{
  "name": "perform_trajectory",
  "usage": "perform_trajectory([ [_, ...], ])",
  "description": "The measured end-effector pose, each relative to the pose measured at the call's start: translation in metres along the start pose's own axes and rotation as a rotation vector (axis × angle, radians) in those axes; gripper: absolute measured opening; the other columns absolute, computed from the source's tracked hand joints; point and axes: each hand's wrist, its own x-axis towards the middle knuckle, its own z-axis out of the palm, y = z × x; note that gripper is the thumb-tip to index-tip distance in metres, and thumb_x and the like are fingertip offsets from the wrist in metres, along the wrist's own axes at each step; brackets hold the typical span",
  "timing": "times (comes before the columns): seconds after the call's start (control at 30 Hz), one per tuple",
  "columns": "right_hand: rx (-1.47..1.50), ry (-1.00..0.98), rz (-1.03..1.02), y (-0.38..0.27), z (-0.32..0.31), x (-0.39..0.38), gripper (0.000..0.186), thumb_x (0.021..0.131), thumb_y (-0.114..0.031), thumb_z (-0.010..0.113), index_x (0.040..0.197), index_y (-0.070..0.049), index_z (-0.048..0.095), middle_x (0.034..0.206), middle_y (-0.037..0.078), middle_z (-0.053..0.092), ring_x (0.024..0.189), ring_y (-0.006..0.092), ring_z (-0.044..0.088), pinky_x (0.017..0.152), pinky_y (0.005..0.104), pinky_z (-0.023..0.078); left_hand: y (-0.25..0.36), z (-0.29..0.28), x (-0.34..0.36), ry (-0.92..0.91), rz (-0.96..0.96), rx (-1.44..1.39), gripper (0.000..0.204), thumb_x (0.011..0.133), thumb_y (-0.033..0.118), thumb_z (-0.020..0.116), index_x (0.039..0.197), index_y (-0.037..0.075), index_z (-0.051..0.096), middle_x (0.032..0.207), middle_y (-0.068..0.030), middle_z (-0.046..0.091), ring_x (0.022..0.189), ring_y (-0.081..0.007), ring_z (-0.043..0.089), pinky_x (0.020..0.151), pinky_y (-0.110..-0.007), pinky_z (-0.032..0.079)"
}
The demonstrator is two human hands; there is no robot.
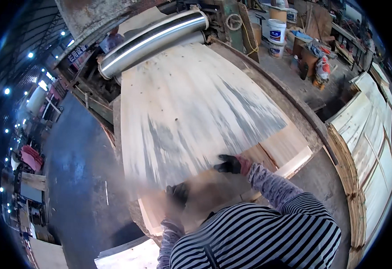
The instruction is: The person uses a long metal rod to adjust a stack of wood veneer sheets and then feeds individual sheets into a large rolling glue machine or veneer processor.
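A wide, pale wood veneer sheet [191,107] with dark grey streaks lies in front of me. Its far edge reaches a pair of shiny metal rollers [155,42]. My right hand [227,164], in a black glove, rests at the sheet's near edge with fingers stretched out and apart. Close to the same edge, further left, is my gloved left hand [177,193], smeared by motion so its fingers cannot be made out. Below the streaked sheet, lighter brown wood [290,145] shows at the near right.
A long raised rail [290,89] borders the sheet's right side. Stacked veneer sheets [368,134] stand at the far right. White buckets [276,31] and a handwheel [233,22] are beyond the rollers. Grey floor [77,157] runs along the left, and pale boards [131,255] lie at the lower left.
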Motion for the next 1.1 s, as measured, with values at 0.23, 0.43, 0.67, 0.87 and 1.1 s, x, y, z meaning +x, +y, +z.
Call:
perform_trajectory([
  [0.23,0.299,0.013,0.156,0.021,-0.024,0.013,0.039,0.091,-0.027,0.048,0.125,-0.008,0.045,0.111,0.024,0.057,0.093,0.0313,0.061,0.085,0.0374,0.047,-0.034,-0.031,0.024,0.017,-0.114,-0.016,0.024,0.094,0.019,0.036,0.11,0.003,0.045,0.108,-0.0131,0.053,0.105,-0.0269,0.051,0.092,-0.038,0.042],
  [0.43,0.412,-0.076,0.172,0.027,-0.031,0.015,0.041,0.09,-0.027,0.048,0.125,-0.006,0.045,0.113,0.024,0.056,0.1,0.0298,0.058,0.09,0.0365,0.044,-0.031,-0.025,0.018,0.116,-0.224,-0.603,0.026,0.096,0.017,0.031,0.11,0.0,0.044,0.106,-0.017,0.052,0.112,-0.0324,0.044,0.101,-0.042,0.032],
  [0.67,0.378,0.042,0.255,0.003,-0.004,0.008,0.042,0.086,-0.031,0.055,0.109,0.004,0.056,0.099,0.021,0.063,0.086,0.0274,0.063,0.08,0.0336,0.05,-0.033,-0.024,0.018,-0.041,0.002,0.186,0.026,0.094,0.016,0.031,0.11,0.001,0.046,0.109,-0.0149,0.053,0.107,-0.0284,0.047,0.098,-0.037,0.034],
  [0.87,0.362,0.074,0.276,-0.008,0.009,0.001,0.042,0.085,-0.03,0.057,0.108,0.005,0.056,0.097,0.022,0.063,0.087,0.028,0.063,0.081,0.035,0.05,-0.036,-0.027,0.017,-0.121,0.237,0.876,0.026,0.095,0.019,0.031,0.109,0.003,0.046,0.112,-0.0137,0.051,0.108,-0.0261,0.045,0.097,-0.033,0.033],
  [1.1,0.439,0.153,0.272,-0.015,-0.005,0.027,0.038,0.084,-0.023,0.058,0.116,-0.004,0.051,0.107,0.028,0.057,0.09,0.0338,0.061,0.082,0.0377,0.05,-0.012,0.009,0.004,-0.202,0.053,-0.094,0.023,0.095,0.018,0.031,0.103,0.002,0.045,0.094,-0.0105,0.046,0.092,-0.0224,0.045,0.09,-0.031,0.037],
])
